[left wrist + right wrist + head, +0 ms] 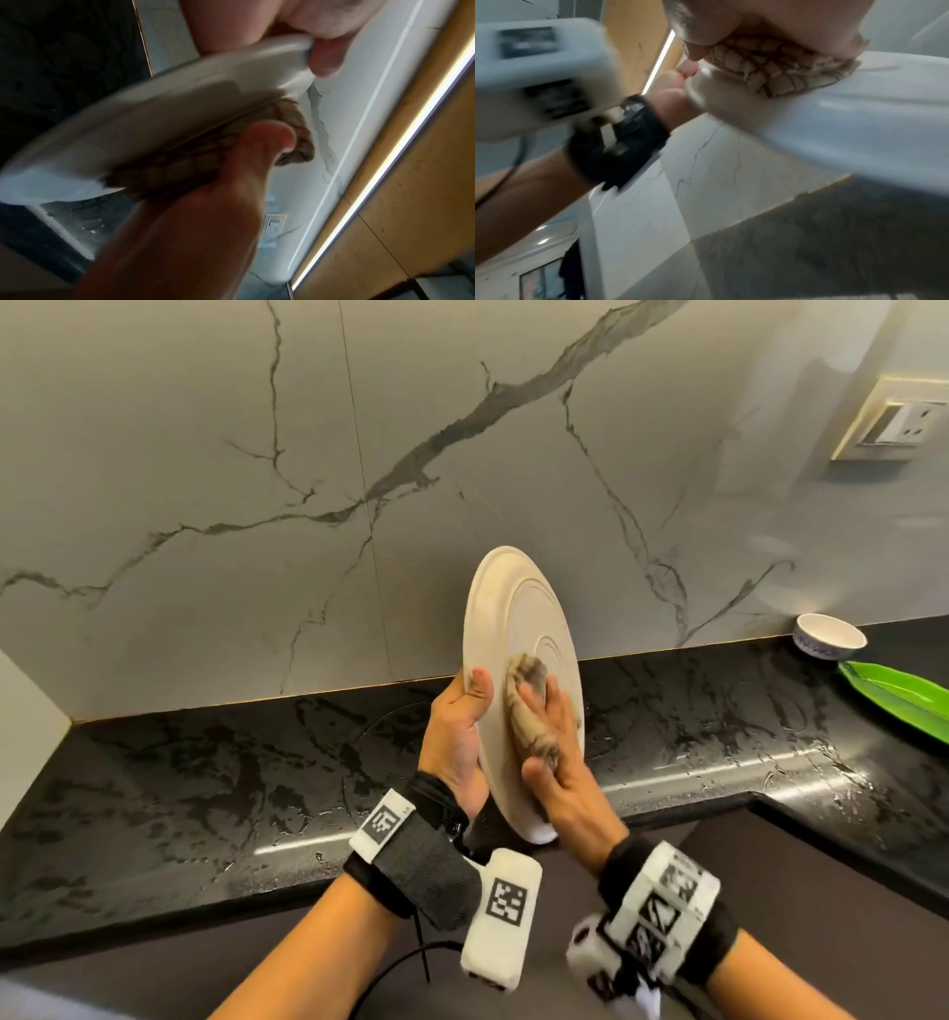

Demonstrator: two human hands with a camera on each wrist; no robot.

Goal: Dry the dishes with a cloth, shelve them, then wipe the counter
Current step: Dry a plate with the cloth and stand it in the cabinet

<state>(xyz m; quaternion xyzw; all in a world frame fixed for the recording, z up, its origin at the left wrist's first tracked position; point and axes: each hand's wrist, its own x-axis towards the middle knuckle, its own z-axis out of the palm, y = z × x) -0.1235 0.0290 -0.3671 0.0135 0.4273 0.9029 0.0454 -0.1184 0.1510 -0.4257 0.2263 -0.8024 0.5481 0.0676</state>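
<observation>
A white plate [518,608] stands on edge above the black counter [205,788]. My left hand [462,711] grips its left rim, thumb on the near face and fingers hidden behind. My right hand [554,752] holds a bunched beige checked cloth [529,706] and presses it against the lower middle of the plate's face. In the left wrist view the plate [154,113] is blurred, with the cloth [295,130] under the right hand [205,203]. In the right wrist view the cloth [765,67] lies crumpled against the plate [834,113].
A small white bowl with a blue pattern [829,636] sits at the back right of the wet counter. Beside it lies a green leaf-shaped tray [904,695]. A wall socket [893,423] is high on the right. The grey marble backsplash [257,505] rises behind.
</observation>
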